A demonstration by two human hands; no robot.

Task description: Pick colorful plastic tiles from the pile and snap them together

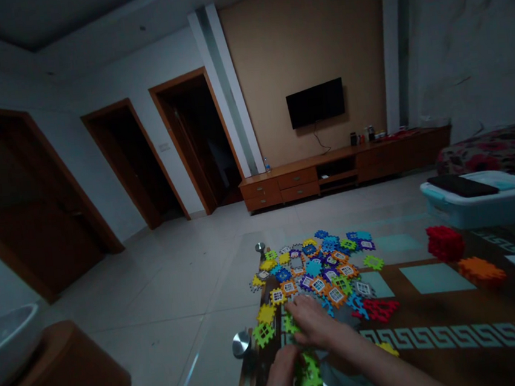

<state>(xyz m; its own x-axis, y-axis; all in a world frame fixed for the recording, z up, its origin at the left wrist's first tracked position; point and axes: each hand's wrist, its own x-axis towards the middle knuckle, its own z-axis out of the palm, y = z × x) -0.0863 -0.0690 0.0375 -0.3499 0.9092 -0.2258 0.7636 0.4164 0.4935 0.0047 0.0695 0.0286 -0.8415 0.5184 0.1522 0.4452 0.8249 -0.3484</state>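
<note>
L hand [282,379] fingers clamped on green tiles [309,377]. R hand [313,321] fingers spread flat on tile pile [319,269], mid-pick. Next, prob.: pinch one green tile [289,324] by R fingers.

We see the near left corner of the glass table [433,315] crowded — a heap of interlocking plastic tiles [319,269] blocks the way ahead of both hands. To the right lies open tabletop, up to the red block [445,242] and orange block [481,270]. Beyond them a lidded storage bin [486,200] — possibly at the table's edge — closes the far right.
</note>
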